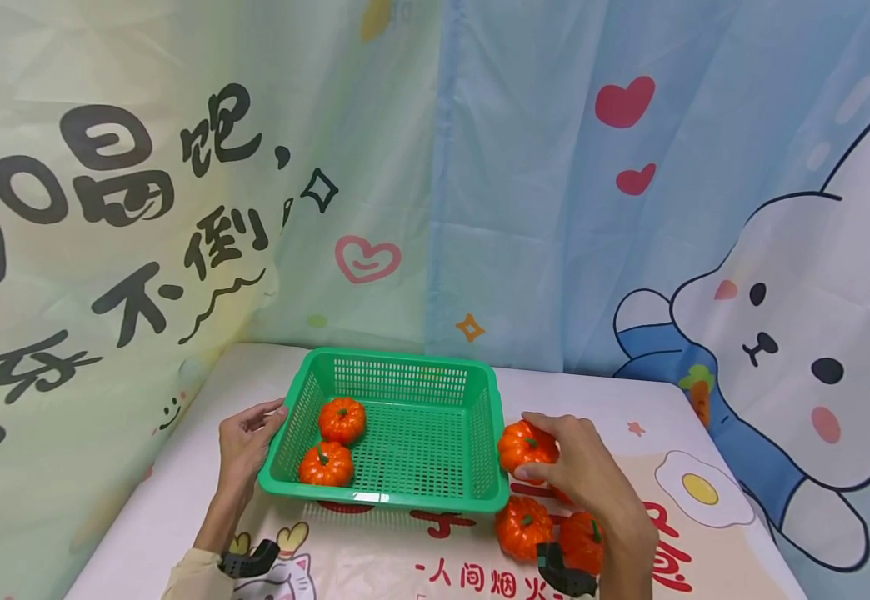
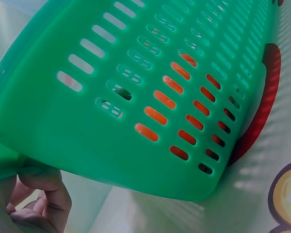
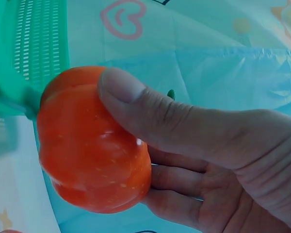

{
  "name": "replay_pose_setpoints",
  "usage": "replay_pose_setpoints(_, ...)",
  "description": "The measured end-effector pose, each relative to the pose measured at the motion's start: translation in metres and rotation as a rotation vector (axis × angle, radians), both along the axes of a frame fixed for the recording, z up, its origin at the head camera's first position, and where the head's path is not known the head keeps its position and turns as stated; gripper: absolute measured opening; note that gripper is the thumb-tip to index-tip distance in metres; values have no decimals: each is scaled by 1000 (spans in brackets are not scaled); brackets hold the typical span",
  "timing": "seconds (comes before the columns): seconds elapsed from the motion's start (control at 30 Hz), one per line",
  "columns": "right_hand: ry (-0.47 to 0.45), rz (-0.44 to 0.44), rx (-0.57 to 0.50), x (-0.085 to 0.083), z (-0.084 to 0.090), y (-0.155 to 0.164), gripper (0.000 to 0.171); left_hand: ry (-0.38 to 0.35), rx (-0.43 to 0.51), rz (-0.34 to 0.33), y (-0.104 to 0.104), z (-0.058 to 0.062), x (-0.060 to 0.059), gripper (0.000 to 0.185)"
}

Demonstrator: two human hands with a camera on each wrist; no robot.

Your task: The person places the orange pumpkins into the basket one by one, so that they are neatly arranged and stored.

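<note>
A green plastic basket (image 1: pixel 405 502) with slotted walls stands on the table. Its left rim is pinched by my left hand (image 1: pixel 243 442), thumb and curled fingers showing at the rim in the left wrist view. Two small orange pumpkins, one (image 1: pixel 342 419) behind the other (image 1: pixel 326 464), sit inside at the basket's left. My right hand (image 1: pixel 581 467) grips another orange pumpkin (image 3: pixel 94 145) between thumb and fingers, just beside the basket's right wall. Below that hand lie more pumpkins, one (image 1: pixel 523 528) by the basket's front right corner and one (image 1: pixel 581 542) partly hidden by the wrist.
A printed cloth (image 1: pixel 375 550) with red lettering and a fried-egg picture covers the tabletop. Patterned curtains (image 1: pixel 510 208) hang behind and on the left. A black band (image 1: pixel 251 560) is around the left wrist.
</note>
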State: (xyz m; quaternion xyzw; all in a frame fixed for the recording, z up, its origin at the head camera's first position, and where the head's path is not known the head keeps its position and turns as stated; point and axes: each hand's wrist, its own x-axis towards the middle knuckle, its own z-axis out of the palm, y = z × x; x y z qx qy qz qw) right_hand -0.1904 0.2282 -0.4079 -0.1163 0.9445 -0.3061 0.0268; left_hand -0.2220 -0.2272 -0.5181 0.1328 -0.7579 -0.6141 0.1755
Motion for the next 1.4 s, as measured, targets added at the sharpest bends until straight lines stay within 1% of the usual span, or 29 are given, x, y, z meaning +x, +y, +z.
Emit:
replay_pose_setpoints(0.37,-43,-8,0,1,2,-9,74,-11,8,-3,-1,-2,2,33)
replay_pose_setpoints(0.53,-28,-9,11,0,3,-10,73,-11,30,-2,-1,-2,1,34)
replay_pose_setpoints(0.63,-13,0,3,-1,3,-11,72,-9,26,2,-1,-1,1,34)
replay_pose_setpoints(1.0,37,61,-43,-6,1,-24,68,-16,8,0,-1,0,-1,34)
replay_pose_setpoints(1.1,49,83,-43,-7,0,-29,68,-19,-1,2,-1,0,-1,34)
replay_pose_setpoints(1.23,54,90,-33,-9,-3,-36,70,-20,-5,0,0,0,-1,33)
replay_pose_setpoints(1.4,46,103,-49,-11,-9,-45,70,-18,-7,0,-1,-1,-1,34)
